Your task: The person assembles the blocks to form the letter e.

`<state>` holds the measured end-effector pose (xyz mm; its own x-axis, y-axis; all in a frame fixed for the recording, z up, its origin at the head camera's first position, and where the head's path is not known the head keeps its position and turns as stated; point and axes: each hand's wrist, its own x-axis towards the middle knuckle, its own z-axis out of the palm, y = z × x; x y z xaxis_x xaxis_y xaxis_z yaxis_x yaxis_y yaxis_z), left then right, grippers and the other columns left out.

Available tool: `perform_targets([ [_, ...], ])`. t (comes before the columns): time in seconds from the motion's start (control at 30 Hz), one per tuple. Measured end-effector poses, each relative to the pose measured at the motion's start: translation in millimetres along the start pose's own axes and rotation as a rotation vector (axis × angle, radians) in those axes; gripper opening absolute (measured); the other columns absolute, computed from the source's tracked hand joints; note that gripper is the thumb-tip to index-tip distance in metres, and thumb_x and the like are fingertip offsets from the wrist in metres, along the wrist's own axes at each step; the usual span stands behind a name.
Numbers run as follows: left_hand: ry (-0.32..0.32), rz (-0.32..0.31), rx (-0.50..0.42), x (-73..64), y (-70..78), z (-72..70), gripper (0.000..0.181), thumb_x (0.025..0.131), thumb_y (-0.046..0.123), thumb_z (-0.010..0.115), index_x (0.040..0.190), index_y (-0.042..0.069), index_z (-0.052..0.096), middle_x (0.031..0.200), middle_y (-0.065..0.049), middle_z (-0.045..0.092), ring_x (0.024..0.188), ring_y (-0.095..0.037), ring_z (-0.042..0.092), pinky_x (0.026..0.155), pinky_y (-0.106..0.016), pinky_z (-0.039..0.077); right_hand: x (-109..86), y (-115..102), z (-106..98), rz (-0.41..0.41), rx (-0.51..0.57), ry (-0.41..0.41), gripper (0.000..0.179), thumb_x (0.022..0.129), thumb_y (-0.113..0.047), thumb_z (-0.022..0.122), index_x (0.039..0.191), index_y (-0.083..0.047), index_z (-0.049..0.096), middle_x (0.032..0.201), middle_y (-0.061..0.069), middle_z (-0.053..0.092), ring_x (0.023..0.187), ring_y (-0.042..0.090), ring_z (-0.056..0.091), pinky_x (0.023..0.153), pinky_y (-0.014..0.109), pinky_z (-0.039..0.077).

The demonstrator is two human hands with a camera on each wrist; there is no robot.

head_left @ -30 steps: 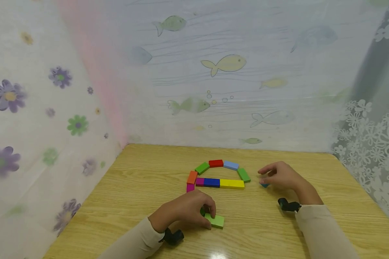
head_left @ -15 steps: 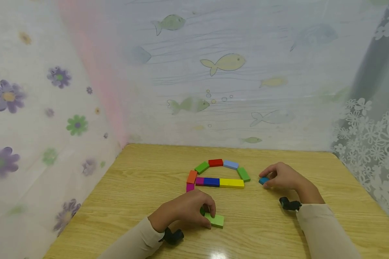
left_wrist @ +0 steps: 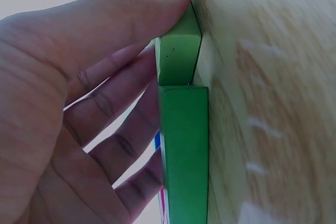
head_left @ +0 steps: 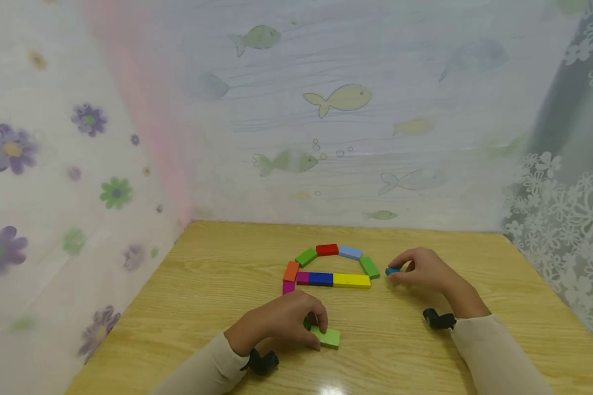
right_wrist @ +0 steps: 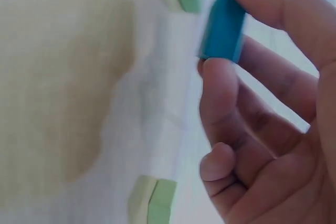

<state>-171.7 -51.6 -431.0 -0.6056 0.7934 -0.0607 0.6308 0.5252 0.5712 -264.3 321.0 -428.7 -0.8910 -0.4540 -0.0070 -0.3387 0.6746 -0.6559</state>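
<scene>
My right hand [head_left: 427,272] pinches a small blue block [right_wrist: 224,26] between thumb and fingertips, just right of the green block [head_left: 370,267] at the arch's right end. Near the front, my left hand [head_left: 289,318] grips a light green block [head_left: 329,338] with thumb and fingers. In the left wrist view a darker green block [left_wrist: 185,150] lies end to end with it; from the head most of this one is hidden under the hand. Behind, the arch runs through a magenta block [head_left: 289,287], an orange block [head_left: 291,271], another green block [head_left: 306,257], a red block [head_left: 327,249] and a light blue block [head_left: 350,252].
Inside the arch a straight row holds a purple block [head_left: 303,278], a dark blue block [head_left: 321,279] and a yellow block [head_left: 352,281]. The wooden table [head_left: 217,258] ends at a fish-printed curtain [head_left: 286,109] behind.
My right hand has picked out the blue block and shifted it left, nearer the green block at the arch's right end. My left hand stays in place on the light green block.
</scene>
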Motion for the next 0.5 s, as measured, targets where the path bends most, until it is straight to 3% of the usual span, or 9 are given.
perform_targets([
  [0.17,-0.002,-0.006,0.004,0.4,-2.7,-0.2,0.021,0.083,0.031,0.089,0.094,0.027,0.072,0.092,0.021,0.067,0.086,0.005,0.062,0.081,-0.014,0.053,-5.7,-9,7,-0.05,-0.03,0.046,0.031,0.092,-0.033,0.08,0.114,-0.013,0.077,0.106,0.003,0.071,0.071,0.015,0.068,0.063,0.028,0.055],
  [0.5,-0.003,0.001,0.004,1.1,-3.5,1.3,0.021,0.083,0.031,0.089,0.094,0.026,0.072,0.092,0.02,0.068,0.087,0.006,0.063,0.081,-0.014,0.053,-20.6,-20,17,-0.157,-0.109,0.123,0.025,0.088,-0.036,0.083,0.106,-0.019,0.08,0.094,-0.008,0.072,0.068,0.003,0.061,0.06,0.024,0.053],
])
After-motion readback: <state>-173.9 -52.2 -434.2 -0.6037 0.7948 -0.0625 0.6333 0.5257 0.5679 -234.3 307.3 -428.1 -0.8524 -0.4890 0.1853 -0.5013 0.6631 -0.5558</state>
